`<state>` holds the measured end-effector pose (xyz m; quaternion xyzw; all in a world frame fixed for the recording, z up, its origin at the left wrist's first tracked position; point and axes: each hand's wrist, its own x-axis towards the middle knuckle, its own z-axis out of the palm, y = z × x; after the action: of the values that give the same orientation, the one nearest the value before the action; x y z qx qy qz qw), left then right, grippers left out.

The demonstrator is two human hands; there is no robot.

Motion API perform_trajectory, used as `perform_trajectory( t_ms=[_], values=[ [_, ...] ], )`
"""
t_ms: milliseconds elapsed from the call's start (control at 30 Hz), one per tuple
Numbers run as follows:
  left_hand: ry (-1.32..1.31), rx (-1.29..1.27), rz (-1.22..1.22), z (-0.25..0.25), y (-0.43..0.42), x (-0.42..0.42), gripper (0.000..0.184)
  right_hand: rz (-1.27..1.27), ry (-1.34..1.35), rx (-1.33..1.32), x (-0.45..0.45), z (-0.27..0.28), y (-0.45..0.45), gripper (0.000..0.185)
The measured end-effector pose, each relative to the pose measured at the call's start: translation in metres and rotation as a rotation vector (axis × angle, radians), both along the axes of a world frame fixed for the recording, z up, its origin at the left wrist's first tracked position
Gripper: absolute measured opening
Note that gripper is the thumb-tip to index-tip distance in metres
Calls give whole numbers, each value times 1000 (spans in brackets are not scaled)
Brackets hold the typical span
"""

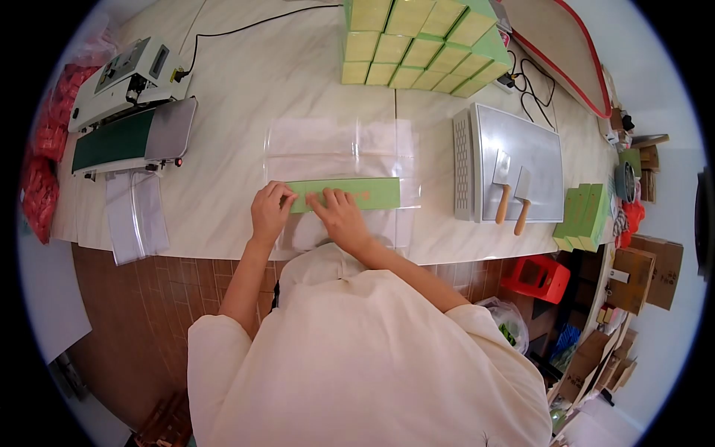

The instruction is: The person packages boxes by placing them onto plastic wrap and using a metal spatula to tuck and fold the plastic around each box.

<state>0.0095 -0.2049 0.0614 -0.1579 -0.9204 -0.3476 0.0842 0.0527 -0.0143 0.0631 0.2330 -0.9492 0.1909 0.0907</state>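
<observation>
A long green box [380,194] with faint orange print lies flat on a sheet of clear plastic film [339,141] at the table's front. At the box's left end is my left hand [271,212], its thumb and fingers pinched together; what is between them, if anything, is too small to make out. My right hand [340,218] rests on the box's top face near its left half, fingers bent and somewhat apart. Beneath the box the film continues toward my body, partly covered by my right hand and forearm.
Stacked green boxes [410,48] stand at the back. On the right, a metal hot plate [521,167] carries two wooden-handled scrapers [502,190], with more green boxes [585,216] beside it. At left are a sealing machine [130,104] and clear plastic sleeves [136,216].
</observation>
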Motion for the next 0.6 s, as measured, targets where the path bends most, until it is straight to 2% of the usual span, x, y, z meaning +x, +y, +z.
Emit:
perform_trajectory(
  t_ms=[233, 300, 367, 467, 500, 533, 567, 600],
  values=[
    [-40, 87, 11, -16, 2, 2, 14, -19, -18, 150, -1, 7, -8, 51],
    [107, 0, 138, -22, 2, 0, 19, -30, -33, 120, -2, 3, -12, 51],
    [111, -45, 178, -26, -3, -1, 23, -53, -49, 148, -1, 1, -14, 51],
    [-72, 109, 381, -39, -28, -7, 20, -69, -69, 100, 1, -13, -5, 51],
    [-51, 75, 426, -65, -56, -8, 20, -45, -69, 8, -1, -18, -14, 52],
    [-295, 385, 478, -109, -83, -12, 23, -50, -79, -13, -1, -15, -14, 53],
    [-519, 704, 527, -125, -112, -15, 29, -45, -87, -38, -1, -13, -11, 54],
    [-633, 741, 538, -109, -122, -11, 36, -34, -76, -6, -2, -10, -12, 54]
  ],
)
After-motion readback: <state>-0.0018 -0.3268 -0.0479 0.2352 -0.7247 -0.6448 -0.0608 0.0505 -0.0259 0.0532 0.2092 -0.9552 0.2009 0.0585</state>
